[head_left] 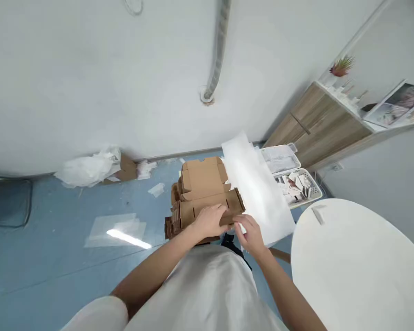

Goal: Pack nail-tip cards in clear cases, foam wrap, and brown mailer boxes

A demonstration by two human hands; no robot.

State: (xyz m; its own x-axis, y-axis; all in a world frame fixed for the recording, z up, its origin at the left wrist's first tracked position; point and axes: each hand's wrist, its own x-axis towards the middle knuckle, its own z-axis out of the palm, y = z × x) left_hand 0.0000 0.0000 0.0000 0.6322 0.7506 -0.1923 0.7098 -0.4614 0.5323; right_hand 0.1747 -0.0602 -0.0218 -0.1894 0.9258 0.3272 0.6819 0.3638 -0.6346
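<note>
Flat, die-cut brown cardboard boxes point(204, 177) lie in a stack in front of me, with slotted panels and side flaps toward my body. My left hand point(211, 221) rests on the near part of the top cardboard, its fingers bent around a folded-up flap. Just to its right, my right hand point(248, 232) pinches the right end of the same flap between thumb and fingers. The two hands are close together but apart. Large white sheets point(257, 188) lie directly right of the stack.
A round white table point(359, 266) stands at the right. Behind it are a white basket of small pieces point(298, 186), another white basket point(281, 158) and a wooden cabinet point(327, 126). White plastic bags point(89, 169) and a cardboard box point(127, 169) sit by the wall at left.
</note>
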